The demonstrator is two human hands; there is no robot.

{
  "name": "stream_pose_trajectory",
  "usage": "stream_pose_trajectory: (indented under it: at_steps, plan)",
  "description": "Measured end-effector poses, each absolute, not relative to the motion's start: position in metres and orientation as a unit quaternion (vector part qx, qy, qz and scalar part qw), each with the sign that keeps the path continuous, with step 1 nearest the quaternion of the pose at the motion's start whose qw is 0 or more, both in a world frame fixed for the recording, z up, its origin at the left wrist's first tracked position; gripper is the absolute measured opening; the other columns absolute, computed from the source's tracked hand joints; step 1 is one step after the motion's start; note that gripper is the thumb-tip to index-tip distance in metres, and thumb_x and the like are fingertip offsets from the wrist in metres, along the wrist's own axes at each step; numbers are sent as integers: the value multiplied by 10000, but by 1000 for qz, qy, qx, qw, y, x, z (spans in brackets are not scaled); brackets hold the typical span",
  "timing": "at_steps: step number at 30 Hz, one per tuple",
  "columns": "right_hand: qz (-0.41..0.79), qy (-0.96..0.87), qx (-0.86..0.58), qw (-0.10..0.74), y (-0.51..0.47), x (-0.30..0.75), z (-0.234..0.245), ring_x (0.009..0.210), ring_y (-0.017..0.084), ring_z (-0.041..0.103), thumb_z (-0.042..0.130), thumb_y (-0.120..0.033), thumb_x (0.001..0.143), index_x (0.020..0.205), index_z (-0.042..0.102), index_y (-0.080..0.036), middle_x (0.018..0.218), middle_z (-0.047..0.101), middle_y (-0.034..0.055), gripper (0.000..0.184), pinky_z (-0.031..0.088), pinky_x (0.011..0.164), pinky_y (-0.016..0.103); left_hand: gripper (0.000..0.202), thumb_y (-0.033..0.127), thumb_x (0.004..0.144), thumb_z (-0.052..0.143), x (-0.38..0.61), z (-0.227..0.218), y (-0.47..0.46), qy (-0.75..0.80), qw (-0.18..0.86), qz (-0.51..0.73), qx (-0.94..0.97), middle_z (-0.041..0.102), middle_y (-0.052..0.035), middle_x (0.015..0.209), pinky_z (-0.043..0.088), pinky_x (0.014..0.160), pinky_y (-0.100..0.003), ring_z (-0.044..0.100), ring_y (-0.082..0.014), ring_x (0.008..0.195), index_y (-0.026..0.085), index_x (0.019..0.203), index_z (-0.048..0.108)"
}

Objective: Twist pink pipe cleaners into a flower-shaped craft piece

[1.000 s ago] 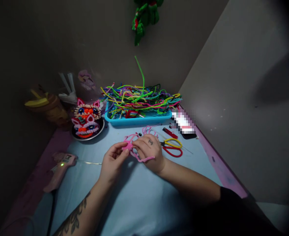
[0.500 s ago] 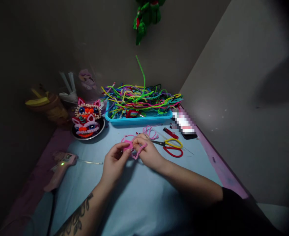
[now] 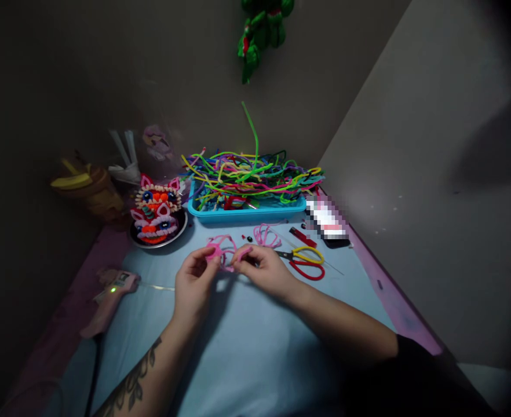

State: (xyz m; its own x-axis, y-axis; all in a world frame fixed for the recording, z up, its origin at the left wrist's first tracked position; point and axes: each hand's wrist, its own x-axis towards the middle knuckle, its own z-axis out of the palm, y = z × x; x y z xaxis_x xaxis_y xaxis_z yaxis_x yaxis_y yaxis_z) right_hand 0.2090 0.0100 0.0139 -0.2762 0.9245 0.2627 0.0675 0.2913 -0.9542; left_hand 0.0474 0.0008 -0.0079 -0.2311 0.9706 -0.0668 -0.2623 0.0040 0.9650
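You have the pink fuzzy piece (image 3: pixel 214 251) up in front of you, over the near middle of the blue cloth (image 3: pixel 255 341). Your left hand (image 3: pixel 197 275) has its thumb and fingers pinched together on the flat pink part. Your right hand (image 3: pixel 264 269) is just beside it, with its thumb and fingers pinched on a pink strand of the same piece. Thin pink loops stick out on the far side and between your hands.

Just past your right hand is a bunch of pink strands (image 3: pixel 266 236) on the cloth. To the right lie scissors (image 3: pixel 307 263) with one yellow handle and one red one. A small red tool (image 3: pixel 302 237) sits a bit farther off, and the phone (image 3: pixel 328 225) is right of that.

At the far side, a blue tray (image 3: pixel 247 216) is piled high with bright fuzzy sticks (image 3: pixel 255 174). Left of it, a round bowl (image 3: pixel 179 230) holds two fuzzy animal faces (image 3: pixel 156 214). On the near left, a pink glue gun (image 3: pixel 112 301) shows a little green light.
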Motion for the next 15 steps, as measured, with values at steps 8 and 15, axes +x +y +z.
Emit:
stream_pose_trajectory:
  at_steps: [8, 15]
  plan:
    - [462, -593, -269, 602, 6, 233, 34, 638, 149, 630, 712, -444, 856, 780, 661, -241, 663, 658, -7, 223, 527, 627, 296, 240, 316, 655, 856, 42, -16, 5, 527, 469, 584, 403, 724, -42, 788, 498, 665, -275, 618, -148, 690, 204, 842, 754]
    - [357, -714, -350, 490, 15, 225, 19, 840, 164, 623, 703, -234, 847, 1194, 636, -265, 990, 656, 46, 355, 521, 704, 298, 346, 327, 581, 887, 45, -9, 4, 493, 525, 594, 359, 709, -15, 753, 498, 656, -267, 618, -142, 678, 179, 852, 731]
